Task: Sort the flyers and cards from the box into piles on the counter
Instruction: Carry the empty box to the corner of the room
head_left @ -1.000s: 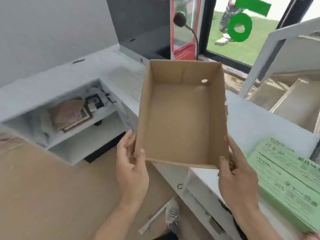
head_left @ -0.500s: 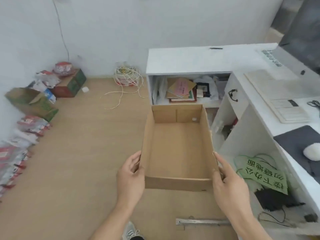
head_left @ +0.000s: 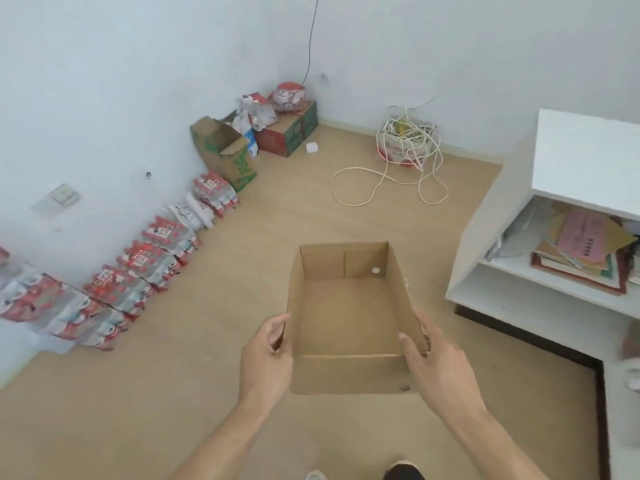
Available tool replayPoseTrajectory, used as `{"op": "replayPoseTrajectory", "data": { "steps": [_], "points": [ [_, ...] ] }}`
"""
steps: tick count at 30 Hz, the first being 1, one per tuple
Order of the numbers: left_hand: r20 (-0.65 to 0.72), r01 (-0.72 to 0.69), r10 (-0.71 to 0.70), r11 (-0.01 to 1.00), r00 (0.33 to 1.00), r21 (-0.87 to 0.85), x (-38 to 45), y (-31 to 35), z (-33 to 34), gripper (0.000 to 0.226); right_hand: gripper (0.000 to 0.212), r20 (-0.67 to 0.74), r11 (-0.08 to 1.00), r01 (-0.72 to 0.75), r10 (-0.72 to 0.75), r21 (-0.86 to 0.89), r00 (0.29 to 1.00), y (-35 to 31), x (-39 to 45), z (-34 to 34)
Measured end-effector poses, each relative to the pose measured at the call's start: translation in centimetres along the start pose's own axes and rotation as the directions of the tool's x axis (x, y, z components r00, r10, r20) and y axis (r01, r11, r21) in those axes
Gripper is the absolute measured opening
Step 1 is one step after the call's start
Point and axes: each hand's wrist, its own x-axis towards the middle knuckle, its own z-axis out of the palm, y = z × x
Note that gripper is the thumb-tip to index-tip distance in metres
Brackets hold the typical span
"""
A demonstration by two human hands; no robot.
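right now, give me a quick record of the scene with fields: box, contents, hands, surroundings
box: open cardboard box, held over the wooden floor
contents: no flyers or cards; one small white round bit at the far wall
left hand: grips the box's left wall
right hand: grips the box's right wall
surroundings: bottle packs along the wall, cable tangle, white shelf unit

The person has turned away from the counter toward the room's corner, carrying the cardboard box [head_left: 346, 317] lower over the wooden floor [head_left: 207, 393]. The window, monitor and green flyers have gone from sight; packs of bottles [head_left: 138, 271] along the wall and a tangle of cable [head_left: 408, 157] now show
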Motion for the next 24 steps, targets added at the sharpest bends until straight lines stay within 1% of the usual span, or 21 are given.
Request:
{"op": "replayPoseTrajectory", "data": {
  "steps": [4,6,8,10,14,19,24],
  "points": [
    [-0.047,0.042,-0.040,0.998,0.998,0.038,6.5,1.2,0.7,0.042,0.047,0.101,0.996,0.002,-0.011,0.087,0.995,-2.9,8.2,0.9],
    [-0.063,0.062,-0.060,0.998,0.996,0.028,10.6,2.5,1.3,0.036,0.046,0.126,0.996,0.020,-0.031,0.087,0.992,-4.2,13.0,0.9],
    [-0.099,0.081,-0.080,0.997,0.992,0.012,14.5,4.5,2.0,0.033,0.046,0.182,0.995,0.046,-0.062,0.088,0.981,-5.9,17.9,0.7],
    [-0.156,0.089,-0.088,0.996,0.984,0.002,17.8,6.6,2.7,0.032,0.046,0.257,0.995,0.084,-0.094,0.050,0.962,-7.9,22.9,0.3],
    [-0.246,0.110,-0.116,0.993,0.962,-0.036,23.5,10.6,4.9,0.032,0.055,0.355,0.981,0.161,-0.113,-0.109,0.928,-11.8,32.4,-1.2],
    [-0.290,0.130,-0.151,0.987,0.945,-0.090,31.8,13.7,7.9,0.034,0.058,0.368,0.949,0.245,-0.160,-0.197,0.916,-16.0,42.5,-2.3],
    [-0.327,0.160,-0.224,0.964,0.918,-0.211,43.0,15.2,10.4,0.029,0.057,0.393,0.936,0.288,-0.191,-0.204,0.899,-21.0,53.9,-0.2]
  ]
}}
